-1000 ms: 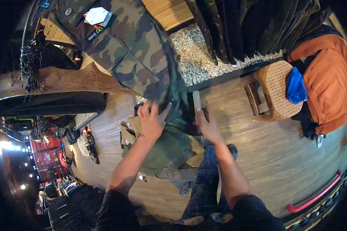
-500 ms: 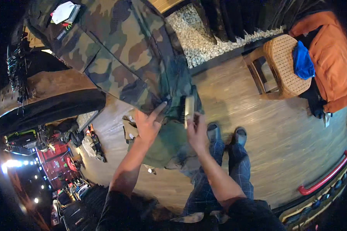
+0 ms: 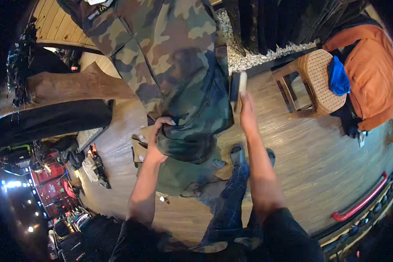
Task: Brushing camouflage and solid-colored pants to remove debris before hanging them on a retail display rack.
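Note:
A green and brown camouflage garment hangs in front of me, with a pocket and a dark label on its upper left part. My left hand is closed round its lower left edge, the fingers bent over the cloth and the thumb side partly hidden. In my right hand is a brush with a pale back and a dark side that looks like bristles. The brush stands upright just right of the garment, its dark side toward the cloth. How the fingers wrap the brush is partly hidden.
Green cloth hangs or lies below the garment. A woven-top stool with a blue cloth stands to the right, beside an orange jacket. White pebbles border the wooden floor. A wooden slab juts in from the left.
My right hand has moved the brush up and right, off the garment's front to beside it. My left fingers, earlier stretched over the cloth, now curl round its lower edge. The garment's lower part looks fuller.

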`<state>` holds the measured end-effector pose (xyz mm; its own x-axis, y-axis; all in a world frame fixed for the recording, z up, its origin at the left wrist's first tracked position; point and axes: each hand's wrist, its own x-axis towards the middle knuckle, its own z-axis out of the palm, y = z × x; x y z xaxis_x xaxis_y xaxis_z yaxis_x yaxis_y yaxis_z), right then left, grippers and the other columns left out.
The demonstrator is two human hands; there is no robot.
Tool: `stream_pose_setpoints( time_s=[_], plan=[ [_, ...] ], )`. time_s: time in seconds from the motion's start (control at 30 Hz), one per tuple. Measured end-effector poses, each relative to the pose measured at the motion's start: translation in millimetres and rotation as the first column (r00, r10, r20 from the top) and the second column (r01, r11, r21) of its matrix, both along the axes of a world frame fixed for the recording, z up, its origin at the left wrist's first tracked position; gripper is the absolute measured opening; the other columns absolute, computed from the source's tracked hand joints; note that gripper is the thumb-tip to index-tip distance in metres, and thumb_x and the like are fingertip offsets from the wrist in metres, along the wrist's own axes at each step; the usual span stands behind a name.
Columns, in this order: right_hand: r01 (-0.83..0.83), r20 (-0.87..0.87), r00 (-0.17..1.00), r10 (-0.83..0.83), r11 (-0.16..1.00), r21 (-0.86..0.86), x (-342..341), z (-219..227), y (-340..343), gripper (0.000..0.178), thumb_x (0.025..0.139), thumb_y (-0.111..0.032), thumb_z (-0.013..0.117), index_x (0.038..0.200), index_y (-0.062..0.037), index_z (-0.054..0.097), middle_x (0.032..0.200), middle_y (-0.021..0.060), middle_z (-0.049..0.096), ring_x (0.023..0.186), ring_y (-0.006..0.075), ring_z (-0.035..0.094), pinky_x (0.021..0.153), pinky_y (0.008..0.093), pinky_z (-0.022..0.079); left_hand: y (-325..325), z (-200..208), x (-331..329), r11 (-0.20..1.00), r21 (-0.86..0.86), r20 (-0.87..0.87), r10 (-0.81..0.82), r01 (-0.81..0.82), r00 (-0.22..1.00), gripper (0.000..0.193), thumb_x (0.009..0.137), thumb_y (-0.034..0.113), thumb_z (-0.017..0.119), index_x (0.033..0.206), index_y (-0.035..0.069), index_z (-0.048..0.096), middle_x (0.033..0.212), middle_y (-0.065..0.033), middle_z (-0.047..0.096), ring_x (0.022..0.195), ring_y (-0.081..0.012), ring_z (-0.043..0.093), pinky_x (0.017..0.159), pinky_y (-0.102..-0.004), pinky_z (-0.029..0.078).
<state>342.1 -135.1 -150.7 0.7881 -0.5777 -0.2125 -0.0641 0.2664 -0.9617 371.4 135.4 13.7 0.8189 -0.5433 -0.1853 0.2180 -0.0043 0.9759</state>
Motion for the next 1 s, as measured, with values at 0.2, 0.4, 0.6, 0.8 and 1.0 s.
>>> stream_pose_setpoints(
  time_s=[0.2, 0.4, 0.6, 0.8, 1.0],
  plan=[
    [-0.175, -0.072, 0.953, 0.293, 0.732, 0.658, 4.0, 19.4, -23.1, 0.039, 0.095, -0.043, 0.055, 0.106, -0.007, 0.061, 0.095, 0.0055, 0.063, 0.082, 0.0161, 0.058, 0.072, 0.0334, 0.047, -32.3, 1.1, -9.5, 0.93, -0.221, -0.238, 0.241, -0.294, 0.941, 0.08, 0.09, 0.015, 0.064, 0.157, 0.019, 0.021, 0.158, -0.0086, 0.027, 0.14, -0.0275, 0.035, 0.113, -0.0436, 0.034],
    [-0.277, 0.006, 0.953, 0.304, 0.859, 0.431, -57.3, 46.7, -45.0, 0.028, 0.099, -0.028, 0.053, 0.116, -0.0062, 0.055, 0.097, 0.0011, 0.06, 0.083, 0.0128, 0.057, 0.075, 0.0298, 0.047, -16.0, -24.3, -36.1, 0.665, -0.44, -0.47, 0.401, -0.603, 0.786, 0.066, 0.097, 0.038, 0.042, 0.157, 0.022, 0.021, 0.158, -0.0117, 0.028, 0.137, -0.0355, 0.039, 0.113, -0.0506, 0.034],
    [-0.251, 0.004, 0.962, 0.273, 0.877, 0.409, -85.0, 57.4, -63.8, 0.026, 0.101, -0.024, 0.053, 0.118, -0.006, 0.055, 0.096, -0.0001, 0.057, 0.085, 0.0083, 0.052, 0.077, 0.0251, 0.043, 16.2, -84.2, -63.1, 0.582, -0.756, -0.382, -0.018, -0.301, 0.924, 0.063, 0.093, 0.017, 0.039, 0.155, 0.014, 0.027, 0.152, -0.0153, 0.039, 0.134, -0.0347, 0.045, 0.11, -0.049, 0.038],
    [-0.374, 0.072, 0.927, 0.369, 0.925, 0.073, -86.3, 72.6, -92.8, 0.024, 0.099, -0.023, 0.057, 0.112, -0.0032, 0.056, 0.096, 0.0007, 0.056, 0.087, 0.0068, 0.051, 0.073, 0.0237, 0.043, -16.5, -24.8, -65.2, 0.84, -0.384, -0.375, 0.239, -0.384, 0.896, 0.067, 0.092, 0.003, 0.05, 0.155, 0.01, 0.028, 0.153, -0.0106, 0.038, 0.131, -0.0216, 0.046, 0.109, -0.0349, 0.035],
    [-0.307, 0.032, 0.934, 0.355, 0.847, -0.434, -67.9, 148.9, -74.1, 0.035, 0.09, -0.018, 0.071, 0.117, -0.0003, 0.059, 0.099, 0.0143, 0.066, 0.087, 0.0213, 0.064, 0.078, 0.032, 0.049, -43.2, -10.7, -70.6, 0.927, 0.029, -0.051, 0.376, -0.375, 0.925, 0.076, 0.088, -0.007, 0.06, 0.155, 0.008, 0.026, 0.152, -0.0051, 0.039, 0.13, -0.0102, 0.043, 0.108, -0.0243, 0.028]
  ],
)
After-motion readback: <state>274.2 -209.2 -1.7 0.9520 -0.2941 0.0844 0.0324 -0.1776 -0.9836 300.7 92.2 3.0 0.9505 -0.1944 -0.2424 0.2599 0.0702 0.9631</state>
